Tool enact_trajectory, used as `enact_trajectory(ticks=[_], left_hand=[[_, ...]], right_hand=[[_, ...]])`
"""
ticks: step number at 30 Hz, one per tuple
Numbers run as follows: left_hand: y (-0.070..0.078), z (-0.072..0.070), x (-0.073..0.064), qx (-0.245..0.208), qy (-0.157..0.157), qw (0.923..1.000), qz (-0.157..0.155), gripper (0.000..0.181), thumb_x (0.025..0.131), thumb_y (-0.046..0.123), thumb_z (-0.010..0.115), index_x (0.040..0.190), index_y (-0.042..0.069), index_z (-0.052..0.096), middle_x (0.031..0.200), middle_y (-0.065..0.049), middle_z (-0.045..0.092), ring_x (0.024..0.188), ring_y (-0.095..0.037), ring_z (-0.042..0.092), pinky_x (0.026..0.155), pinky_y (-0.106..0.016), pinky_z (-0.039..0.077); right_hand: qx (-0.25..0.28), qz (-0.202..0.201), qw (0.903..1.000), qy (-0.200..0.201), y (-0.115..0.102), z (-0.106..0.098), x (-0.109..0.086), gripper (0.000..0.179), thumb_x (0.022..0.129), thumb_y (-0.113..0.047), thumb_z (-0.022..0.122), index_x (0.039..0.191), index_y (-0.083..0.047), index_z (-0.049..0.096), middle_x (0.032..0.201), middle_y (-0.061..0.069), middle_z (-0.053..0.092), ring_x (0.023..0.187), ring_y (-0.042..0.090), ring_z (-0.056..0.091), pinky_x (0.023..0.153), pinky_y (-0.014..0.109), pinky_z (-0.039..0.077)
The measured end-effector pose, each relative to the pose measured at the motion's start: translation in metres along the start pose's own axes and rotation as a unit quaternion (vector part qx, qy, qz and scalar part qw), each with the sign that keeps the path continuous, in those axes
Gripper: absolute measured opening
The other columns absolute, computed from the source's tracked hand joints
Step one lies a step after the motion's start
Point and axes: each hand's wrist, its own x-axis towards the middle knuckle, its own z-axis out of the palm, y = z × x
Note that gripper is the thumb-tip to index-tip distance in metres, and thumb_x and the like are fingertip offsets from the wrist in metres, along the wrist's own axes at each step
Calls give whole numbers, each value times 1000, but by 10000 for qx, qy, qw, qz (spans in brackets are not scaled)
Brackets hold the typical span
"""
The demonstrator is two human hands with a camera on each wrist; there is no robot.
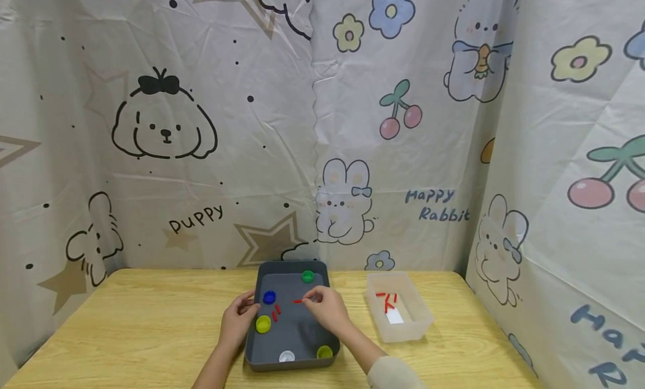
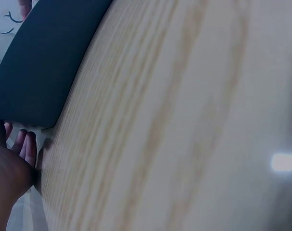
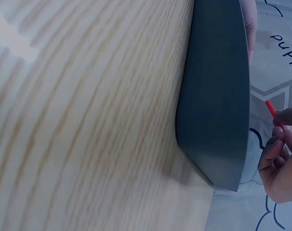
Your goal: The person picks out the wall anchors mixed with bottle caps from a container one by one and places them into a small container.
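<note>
Over the middle of a dark grey tray [image 1: 294, 344], my right hand [image 1: 327, 309] pinches a short red stick [image 1: 298, 301] between thumb and fingertips. The right wrist view shows the same red stick [image 3: 271, 108] pointing out from the fingers, above the level of the tray's wall [image 3: 215, 96]. My left hand [image 1: 238, 320] holds the tray's left side, its thumb at the rim and its fingers by the outer wall. Two red sticks [image 1: 276, 312] lie in the tray between a blue cap [image 1: 269, 297] and a yellow cap [image 1: 263, 324].
Also in the tray are a green cap [image 1: 308, 276] at the back, a clear cap [image 1: 286, 356] and a yellow-green cap [image 1: 325, 352] at the front. Right of it, a translucent box [image 1: 420, 322] holds several red sticks [image 1: 387, 302] and a white patch. A printed curtain [image 1: 282, 154] hangs behind the wooden table [image 1: 166, 316].
</note>
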Motion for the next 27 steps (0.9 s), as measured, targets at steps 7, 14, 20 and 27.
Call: enact_trajectory(ticks=[7,14,20,27], left_hand=[[-1,1,0,-15,16,10000,-1,39,88,12,61,126,2,56,114,-21,61,97,-23,61,77,-21,49],[-3,1,1,-28,-33,10000,7,40,88,12,61,127,3,56,115,-21,61,102,-28,60,83,-30,50],[-3,2,1,-14,-48,10000,-23,40,88,12,61,127,4,56,115,-21,61,101,-27,60,79,-23,49],[-1,0,1,-15,-20,10000,22,39,88,11,61,126,3,56,114,-21,61,97,-23,61,78,-23,50]], right_hand=[[-81,-150,9998,64,2,-12,-3,9,81,-17,69,82,-9,71,60,-6,50,52,5,41,47,19,35],[-78,-105,9998,166,8,-26,-5,10,82,-18,69,82,-8,71,60,-6,46,51,4,39,46,18,33],[101,-33,9996,266,11,-42,-7,10,81,-16,68,82,-6,71,60,-4,50,52,5,41,46,18,33],[-118,163,9987,457,17,-60,-7,13,82,-20,68,84,-8,71,61,-3,52,54,7,43,47,20,34]])
